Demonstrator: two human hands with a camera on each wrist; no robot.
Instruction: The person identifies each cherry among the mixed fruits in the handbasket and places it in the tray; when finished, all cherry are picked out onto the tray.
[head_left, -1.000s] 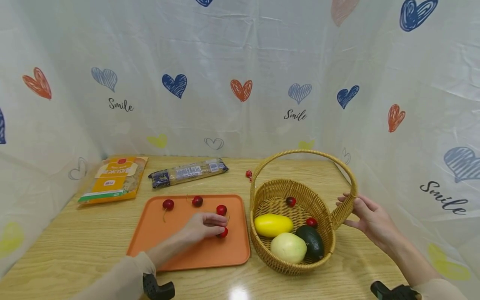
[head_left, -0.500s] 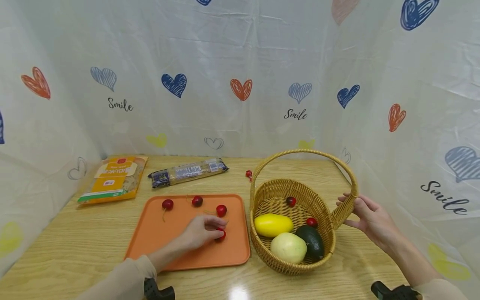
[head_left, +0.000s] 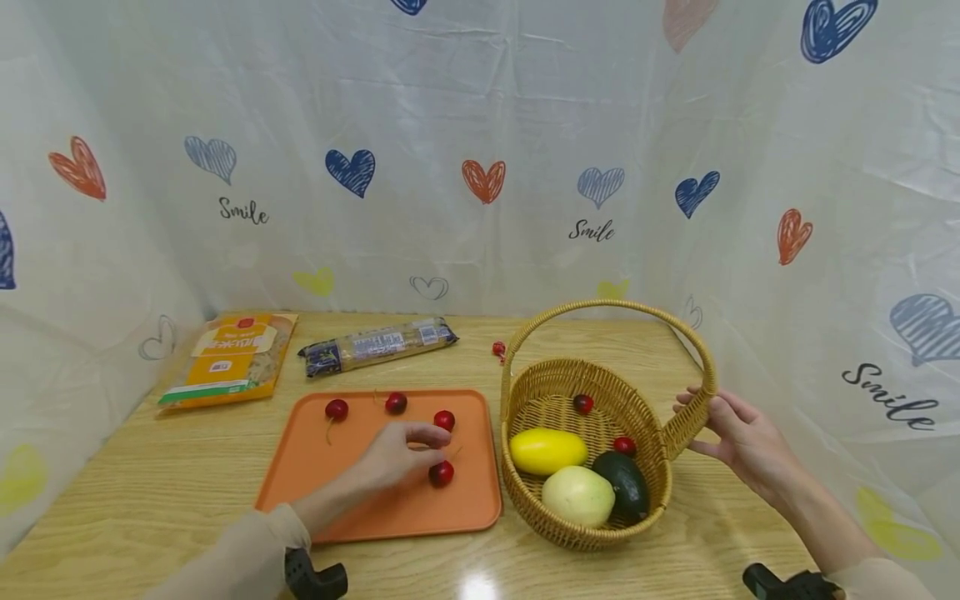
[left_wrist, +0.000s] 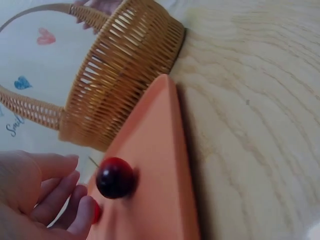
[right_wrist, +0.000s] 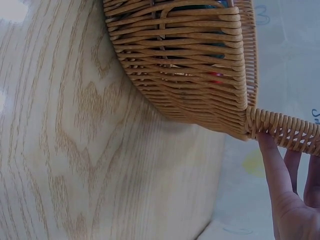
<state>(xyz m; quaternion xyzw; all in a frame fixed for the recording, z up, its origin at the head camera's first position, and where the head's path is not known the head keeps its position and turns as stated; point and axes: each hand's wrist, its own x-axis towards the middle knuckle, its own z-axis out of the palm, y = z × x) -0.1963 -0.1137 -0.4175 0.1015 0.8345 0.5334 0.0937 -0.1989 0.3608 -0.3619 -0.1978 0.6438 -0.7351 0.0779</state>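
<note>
My left hand (head_left: 405, 454) hovers over the orange tray (head_left: 360, 508), thumb and fingers apart and lightly bent, holding nothing. Just below its fingertips lies a red cherry (head_left: 441, 473) with a stem; the left wrist view shows a gap between that dark cherry (left_wrist: 115, 177) and the thumb. Another cherry (head_left: 444, 420) sits beyond the fingers, and two more cherries (head_left: 337, 409) lie along the tray's far side. My right hand (head_left: 750, 442) holds the handle of the wicker basket (head_left: 660, 500) low on its right side, thumb and fingers on either side of it.
Inside the basket are a yellow oval fruit (head_left: 547, 451), a pale green round fruit (head_left: 577, 496), a dark green oval one (head_left: 621, 483) and two cherries (head_left: 582, 404). Behind the tray lie a long package (head_left: 378, 344) and an orange bag (head_left: 228, 358). A small red item (head_left: 498, 348) lies behind the basket.
The left hand's fingers were on the near cherry half a second ago; now they are lifted off it, and it lies slightly nearer on the tray. The right hand and basket stay put.
</note>
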